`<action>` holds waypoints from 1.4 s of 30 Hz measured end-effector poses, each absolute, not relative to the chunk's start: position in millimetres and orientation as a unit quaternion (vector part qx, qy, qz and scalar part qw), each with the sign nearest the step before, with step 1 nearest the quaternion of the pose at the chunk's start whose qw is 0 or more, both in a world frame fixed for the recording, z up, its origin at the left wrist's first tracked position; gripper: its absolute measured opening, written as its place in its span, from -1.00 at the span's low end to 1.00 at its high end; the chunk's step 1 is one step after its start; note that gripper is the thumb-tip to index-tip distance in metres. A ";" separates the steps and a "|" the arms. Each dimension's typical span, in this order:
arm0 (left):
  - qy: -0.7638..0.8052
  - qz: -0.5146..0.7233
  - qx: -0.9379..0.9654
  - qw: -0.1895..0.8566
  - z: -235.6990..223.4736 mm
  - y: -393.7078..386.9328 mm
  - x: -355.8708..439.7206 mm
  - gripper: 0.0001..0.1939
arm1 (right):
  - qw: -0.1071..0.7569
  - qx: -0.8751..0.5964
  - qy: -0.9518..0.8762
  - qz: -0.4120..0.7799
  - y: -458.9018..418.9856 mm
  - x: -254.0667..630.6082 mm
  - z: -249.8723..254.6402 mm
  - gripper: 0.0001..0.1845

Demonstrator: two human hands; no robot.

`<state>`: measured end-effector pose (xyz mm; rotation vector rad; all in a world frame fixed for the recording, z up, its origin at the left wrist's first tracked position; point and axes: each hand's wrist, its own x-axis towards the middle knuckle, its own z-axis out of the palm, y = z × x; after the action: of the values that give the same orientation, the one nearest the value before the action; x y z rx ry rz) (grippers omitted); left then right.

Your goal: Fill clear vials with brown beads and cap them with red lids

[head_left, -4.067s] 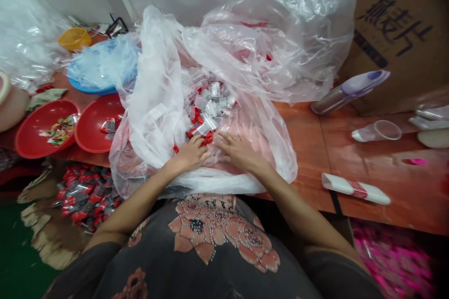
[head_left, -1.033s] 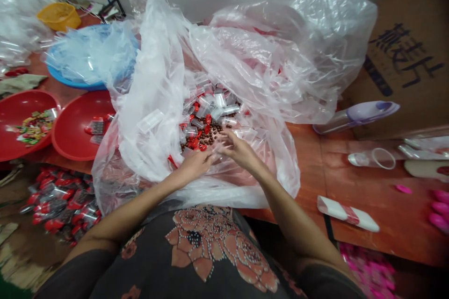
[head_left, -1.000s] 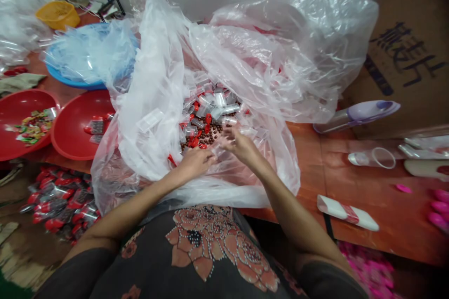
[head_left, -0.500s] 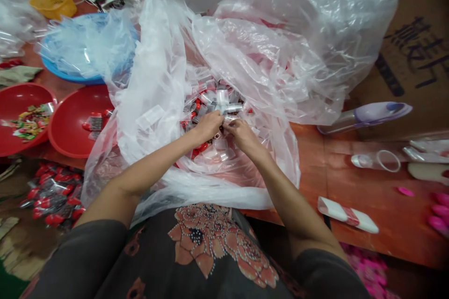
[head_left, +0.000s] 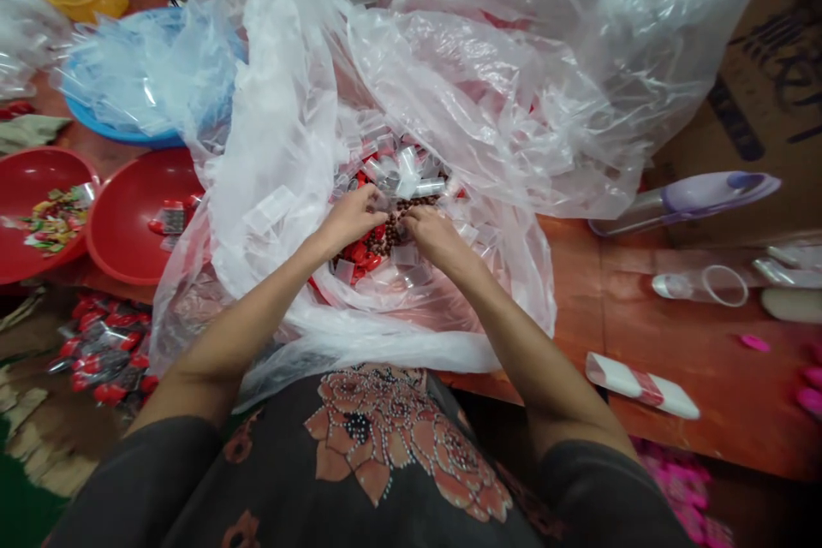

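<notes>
A large clear plastic bag lies opened out in front of me, with a heap of small clear containers, red caps and small brown balls inside it. My left hand hovers at the heap's left side, its thumb and fingers curved with a gap between them. On the right, my right hand has its fingertips drawn together against the brown balls; whatever they may hold is hidden.
Two red bowls and a blue basin of plastic bags stand at left. Capped containers lie below them. On the right are a tissue pack, a clear cup, a purple-handled tool and a cardboard box.
My hands were close together over the heap; my left hand has moved away to the left. More brown balls now show between them. The view has shifted slightly.
</notes>
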<state>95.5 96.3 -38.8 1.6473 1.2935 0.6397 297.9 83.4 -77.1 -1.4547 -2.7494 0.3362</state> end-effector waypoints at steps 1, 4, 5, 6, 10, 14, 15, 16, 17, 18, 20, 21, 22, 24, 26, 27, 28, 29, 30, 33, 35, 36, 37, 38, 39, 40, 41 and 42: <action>0.518 0.281 0.642 0.491 -37.1 88.9 87.9 -0.69 | 0.003 -0.457 -0.882 0.117 84.1 294.1 -76.5 -0.63; 0.499 0.337 0.570 0.559 -34.0 67.1 70.6 -0.58 | 0.017 -0.420 -0.892 0.166 84.6 282.1 -76.3 -0.62; 0.499 0.352 0.549 0.571 -33.5 60.9 66.8 -0.55 | 0.029 -0.405 -0.895 0.185 84.1 278.0 -77.2 -0.61; 0.500 0.366 0.530 0.579 -33.3 55.6 63.9 -0.53 | 0.041 -0.389 -0.898 0.203 83.1 273.9 -78.6 -0.59; 0.497 0.421 0.466 0.599 -32.9 43.0 59.0 -0.59 | 0.080 -0.353 -0.891 0.273 76.0 258.2 -87.8 -0.60; 0.488 0.466 0.446 0.587 -29.3 38.6 58.3 -0.59 | 0.131 -0.306 -0.879 0.342 67.7 250.3 -98.0 -0.58; 0.488 0.474 0.443 0.584 -27.4 37.8 58.0 -0.59 | 0.149 -0.307 -0.869 0.359 65.5 250.6 -100.0 -0.55; 0.488 0.481 0.440 0.581 -25.2 36.9 57.6 -0.59 | 0.170 -0.315 -0.852 0.381 63.1 252.0 -101.5 -0.53; 0.488 0.489 0.436 0.577 -23.0 36.0 57.3 -0.59 | 0.197 -0.329 -0.828 0.409 60.5 254.2 -102.5 -0.51; 0.488 0.497 0.433 0.573 -21.0 35.0 57.2 -0.60 | 0.226 -0.345 -0.797 0.441 57.7 257.0 -102.7 -0.50; 0.485 0.511 0.432 0.563 -18.3 32.7 58.1 -0.61 | 0.291 -0.377 -0.723 0.501 51.7 263.1 -100.6 -0.48; 0.484 0.516 0.434 0.558 -18.2 31.3 59.6 -0.61 | 0.320 -0.389 -0.685 0.526 48.7 265.8 -98.3 -0.46; 0.484 0.517 0.437 0.555 -18.9 29.7 61.9 -0.61 | 0.348 -0.399 -0.649 0.546 45.8 268.1 -95.0 -0.44; 0.486 0.505 0.440 0.562 -22.9 26.0 69.0 -0.59 | 0.397 -0.413 -0.580 0.579 40.9 270.6 -86.7 -0.41; 0.482 0.482 0.430 0.592 -28.9 22.1 78.6 -0.59 | 0.439 -0.418 -0.520 0.602 36.9 271.0 -77.5 -0.46; 0.476 0.470 0.423 0.611 -31.8 20.4 83.5 -0.59 | 0.458 -0.420 -0.494 0.608 35.2 270.7 -73.3 -0.51; 0.470 0.461 0.416 0.627 -34.5 18.9 88.2 -0.59 | 0.470 -0.424 -0.475 0.611 33.5 270.3 -69.8 -0.55; 0.467 0.454 0.410 0.639 -36.7 17.8 92.3 -0.58 | 0.477 -0.430 -0.463 0.612 31.8 269.9 -67.0 -0.59; 0.466 0.451 0.404 0.645 -38.3 17.1 95.5 -0.56 | 0.479 -0.436 -0.454 0.611 30.0 269.6 -64.9 -0.61; 0.463 0.445 0.379 0.666 -40.8 17.2 100.4 -0.48 | 0.475 -0.451 -0.444 0.611 24.4 268.8 -62.9 -0.61; 0.452 0.438 0.357 0.690 -41.5 17.9 100.2 -0.44 | 0.474 -0.452 -0.445 0.610 22.3 269.2 -64.3 -0.62; 0.449 0.435 0.345 0.700 -41.7 18.2 99.4 -0.43 | 0.473 -0.452 -0.446 0.611 22.5 270.1 -65.9 -0.61; 0.448 0.434 0.332 0.708 -41.5 18.3 98.1 -0.43 | 0.472 -0.453 -0.446 0.610 23.8 271.8 -67.9 -0.61; 0.449 0.435 0.321 0.712 -40.7 18.1 96.2 -0.43 | 0.472 -0.458 -0.447 0.607 26.3 274.5 -70.5 -0.61; 0.450 0.439 0.313 0.711 -39.1 17.8 93.6 -0.44 | 0.471 -0.468 -0.449 0.598 30.0 278.1 -73.5 -0.62; 0.452 0.447 0.310 0.707 -36.5 17.3 90.1 -0.45 | 0.469 -0.483 -0.455 0.582 34.8 282.5 -76.7 -0.64; 0.454 0.460 0.312 0.697 -32.9 16.7 85.8 -0.46 | 0.463 -0.504 -0.468 0.558 40.4 287.4 -79.8 -0.67; 0.458 0.479 0.316 0.679 -28.6 16.0 80.7 -0.47 | 0.453 -0.528 -0.489 0.526 46.4 292.3 -82.5 -0.71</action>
<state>80.7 16.0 -28.6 0.7103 1.0285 1.0746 292.3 46.4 -82.5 -1.3051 -1.2078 1.2986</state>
